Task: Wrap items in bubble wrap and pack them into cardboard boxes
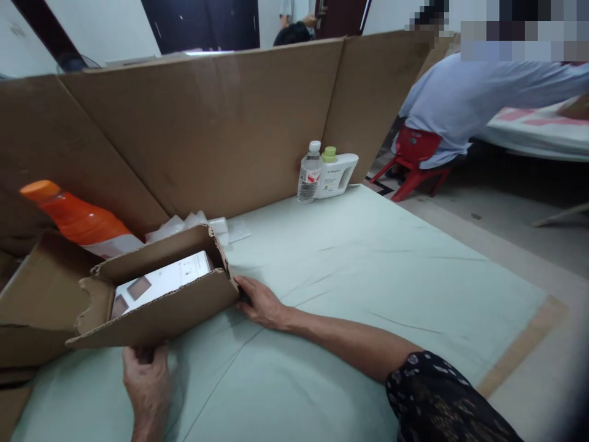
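Observation:
An open-topped brown cardboard box (184,313) is tilted at the left of the table. Inside lies a white box (170,281) with dark pictures printed on it. My left hand (148,374) grips the cardboard box from below at its near side, its fingertips partly hidden under it. At the right end of the same box, my right hand (261,302) holds the lower corner between thumb and fingers. Just behind the box leans an orange bottle (94,220) with an orange cap. Clear plastic wrapping (177,227) lies between the box and the back panel.
A tall cardboard panel (221,129) borders the back of the green-covered table (368,264). A clear water bottle (309,175) and a white jug with a green cap (335,175) stand against it. Another person sits on a red stool (416,150) at the right.

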The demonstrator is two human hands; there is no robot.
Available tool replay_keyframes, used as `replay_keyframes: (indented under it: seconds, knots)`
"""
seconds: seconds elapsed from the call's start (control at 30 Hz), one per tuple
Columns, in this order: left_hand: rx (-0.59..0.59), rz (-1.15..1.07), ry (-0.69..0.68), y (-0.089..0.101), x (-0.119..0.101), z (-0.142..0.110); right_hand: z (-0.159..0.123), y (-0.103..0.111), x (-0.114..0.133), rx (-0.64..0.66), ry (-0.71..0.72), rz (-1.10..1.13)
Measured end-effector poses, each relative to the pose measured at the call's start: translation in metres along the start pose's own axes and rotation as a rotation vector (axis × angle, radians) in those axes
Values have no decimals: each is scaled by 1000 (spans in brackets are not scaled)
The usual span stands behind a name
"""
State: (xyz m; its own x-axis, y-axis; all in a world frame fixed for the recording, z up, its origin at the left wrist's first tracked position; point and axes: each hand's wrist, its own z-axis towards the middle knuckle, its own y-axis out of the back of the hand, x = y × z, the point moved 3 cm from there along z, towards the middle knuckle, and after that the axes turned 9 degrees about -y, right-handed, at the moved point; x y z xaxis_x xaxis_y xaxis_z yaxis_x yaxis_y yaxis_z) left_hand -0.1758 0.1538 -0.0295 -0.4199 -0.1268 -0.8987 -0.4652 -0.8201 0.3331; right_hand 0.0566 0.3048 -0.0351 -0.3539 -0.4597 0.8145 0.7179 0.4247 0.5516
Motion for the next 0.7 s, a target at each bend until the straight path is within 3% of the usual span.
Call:
replay_keyframes:
  seconds: [0.1, 0.23, 0.3, 0.37, 0.43, 0.57, 0.63, 0.7]
  knots:
    - [-26, 93, 115, 4, -3, -2, 0, 5, 0, 15, -25, 55]
    - [14, 148, 142, 4, -8, -1, 23, 35, -8, 191, -168, 238]
    - [17, 153, 139, 3, -7, -2, 49, 62, -12, 178, -217, 281]
    - [2, 144, 133, 2, -4, -2, 84, 88, -14, 82, -226, 218]
    - [4, 107, 119, 0, -2, -2, 125, 98, -15, 18, -238, 126]
    - [15, 29, 89, -4, 2, -1, 190, 75, -12, -26, -263, 76]
    - [11, 12, 83, -4, 4, -1, 205, 60, -11, -64, -277, 68]
    - [15, 4, 74, -4, 7, 0, 204, 60, -9, -131, -279, 63]
